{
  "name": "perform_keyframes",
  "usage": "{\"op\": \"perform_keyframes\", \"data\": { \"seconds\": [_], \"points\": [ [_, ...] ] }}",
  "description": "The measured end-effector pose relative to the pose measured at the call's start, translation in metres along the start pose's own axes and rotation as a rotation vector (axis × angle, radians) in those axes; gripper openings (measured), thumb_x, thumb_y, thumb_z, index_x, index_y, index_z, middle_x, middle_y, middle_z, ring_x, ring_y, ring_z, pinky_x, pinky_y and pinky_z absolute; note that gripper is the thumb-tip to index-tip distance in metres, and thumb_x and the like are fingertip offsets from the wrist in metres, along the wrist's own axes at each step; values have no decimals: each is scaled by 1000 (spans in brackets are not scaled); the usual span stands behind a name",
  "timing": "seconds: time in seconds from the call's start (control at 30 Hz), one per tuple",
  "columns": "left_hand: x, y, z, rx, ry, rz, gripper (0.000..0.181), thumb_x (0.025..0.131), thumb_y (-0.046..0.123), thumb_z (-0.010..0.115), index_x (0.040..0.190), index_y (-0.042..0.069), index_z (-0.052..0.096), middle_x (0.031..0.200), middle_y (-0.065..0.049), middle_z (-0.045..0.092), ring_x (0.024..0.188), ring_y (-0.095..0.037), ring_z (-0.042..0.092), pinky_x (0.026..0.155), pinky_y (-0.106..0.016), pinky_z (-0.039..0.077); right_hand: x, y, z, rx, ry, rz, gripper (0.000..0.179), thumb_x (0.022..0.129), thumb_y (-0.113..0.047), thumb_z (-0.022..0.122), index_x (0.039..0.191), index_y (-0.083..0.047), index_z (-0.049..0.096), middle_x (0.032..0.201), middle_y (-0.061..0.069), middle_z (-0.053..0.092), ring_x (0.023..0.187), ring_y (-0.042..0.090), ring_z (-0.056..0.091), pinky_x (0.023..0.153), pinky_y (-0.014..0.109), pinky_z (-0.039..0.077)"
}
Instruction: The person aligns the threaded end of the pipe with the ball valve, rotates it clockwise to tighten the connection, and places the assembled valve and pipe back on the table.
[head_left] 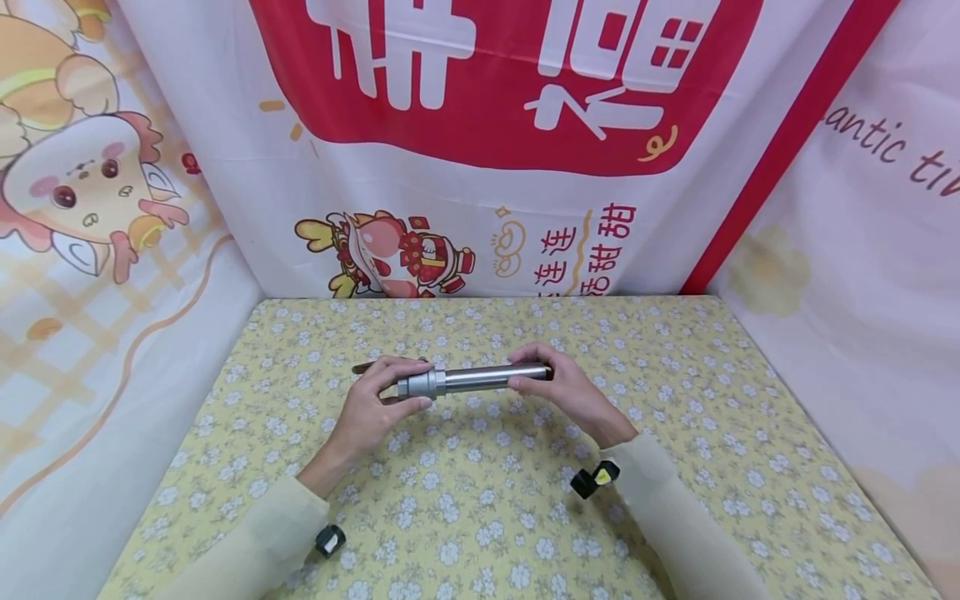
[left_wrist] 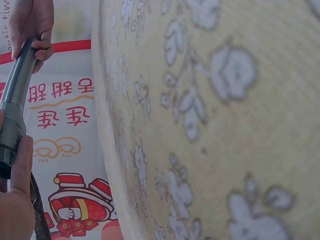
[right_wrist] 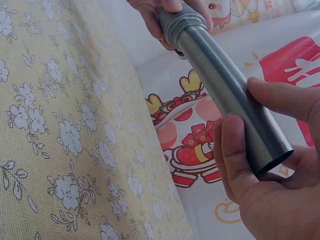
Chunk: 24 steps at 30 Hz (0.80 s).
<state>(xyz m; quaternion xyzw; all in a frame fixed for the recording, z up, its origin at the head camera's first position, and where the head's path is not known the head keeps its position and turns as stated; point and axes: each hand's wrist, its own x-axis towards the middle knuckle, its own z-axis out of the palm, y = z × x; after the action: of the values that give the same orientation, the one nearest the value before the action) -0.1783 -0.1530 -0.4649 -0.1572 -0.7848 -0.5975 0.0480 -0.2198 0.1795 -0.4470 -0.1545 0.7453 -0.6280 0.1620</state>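
Observation:
A shiny metal tube (head_left: 480, 378) joined to a grey pipe fitting (head_left: 422, 384) is held roughly level over the patterned cloth. My left hand (head_left: 367, 412) grips the fitting, thumb on the near side and fingers over the far side. Near the tube's other end, my right hand (head_left: 567, 388) holds it between thumb and fingers. In the right wrist view the tube's end (right_wrist: 275, 161) is open, close to the palm. A thin dark strip (head_left: 363, 367) shows beyond the left hand; what it belongs to is hidden.
A yellow flowered cloth (head_left: 480, 533) covers the table. Printed white and red fabric (head_left: 480, 192) hangs along the back, with more printed fabric at the left (head_left: 150, 317) and right (head_left: 847, 358). Each sleeve carries a small black device (head_left: 330, 540) at the wrist.

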Motion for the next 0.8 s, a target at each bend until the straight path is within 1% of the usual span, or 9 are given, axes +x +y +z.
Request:
{"op": "perform_keyframes", "data": {
  "seconds": [0.1, 0.2, 0.37, 0.47, 0.6, 0.67, 0.7, 0.8],
  "points": [
    [0, 1, 0, -10, 2, -3, 46, 93, 10, 88, 137, 17, 76, 139, -8, 60, 123, -31, 61, 96, -26, 65, -1, -1, -1, -3, -22, -14, 42, 101, -11, 80, 140, -8, 64, 134, 20, 65, 113, 31, 67, 98, 41, 62],
    [0, 1, 0, -15, 3, -5, 45, 93, 10, 88, 137, 17, 76, 139, -8, 60, 124, -30, 61, 97, -26, 65, -1, -2, -1, -10, -37, -20, 42, 101, -4, 78, 140, -7, 64, 133, 22, 65, 115, 35, 66, 93, 35, 63],
    [-1, 0, 0, 0, 3, -4, 47, 93, 11, 88, 137, 17, 76, 139, -8, 60, 122, -30, 61, 95, -25, 65, -1, -2, -1, -12, -44, -27, 43, 100, -4, 79, 140, -6, 64, 134, 23, 64, 116, 37, 66, 93, 34, 64],
    [-1, 0, 0, 3, 3, -5, 47, 93, 11, 88, 138, 17, 76, 139, -8, 61, 121, -30, 62, 95, -25, 65, -1, -1, -2, -24, -46, -30, 43, 101, -7, 79, 140, -5, 64, 134, 22, 65, 116, 36, 67, 95, 37, 64],
    [-1, 0, 0, -6, 2, -1, 46, 93, 11, 88, 138, 16, 76, 139, -8, 61, 123, -30, 61, 97, -25, 64, 0, 0, -3, -34, -47, -28, 42, 101, -9, 80, 141, -7, 65, 134, 20, 66, 114, 33, 68, 102, 55, 62],
    [0, -1, 1, -5, 2, 2, 46, 93, 11, 88, 138, 16, 76, 140, -8, 60, 123, -29, 61, 98, -25, 64, 0, 1, -4, -37, -46, -27, 42, 101, -10, 80, 141, -8, 66, 134, 20, 67, 113, 31, 69, 104, 61, 59],
    [0, -1, 1, -4, 2, 3, 46, 93, 11, 88, 138, 16, 76, 140, -8, 60, 123, -29, 61, 98, -24, 64, 0, 1, -4, -37, -45, -26, 42, 101, -10, 80, 140, -9, 66, 134, 19, 67, 113, 30, 69, 104, 63, 59],
    [0, -2, 1, 1, 1, 4, 46, 93, 11, 88, 137, 17, 76, 140, -8, 61, 124, -29, 61, 98, -25, 64, 0, 1, -4, -42, -42, -23, 41, 101, -12, 80, 140, -10, 67, 134, 18, 67, 111, 27, 70, 104, 62, 59]
  ]
}}
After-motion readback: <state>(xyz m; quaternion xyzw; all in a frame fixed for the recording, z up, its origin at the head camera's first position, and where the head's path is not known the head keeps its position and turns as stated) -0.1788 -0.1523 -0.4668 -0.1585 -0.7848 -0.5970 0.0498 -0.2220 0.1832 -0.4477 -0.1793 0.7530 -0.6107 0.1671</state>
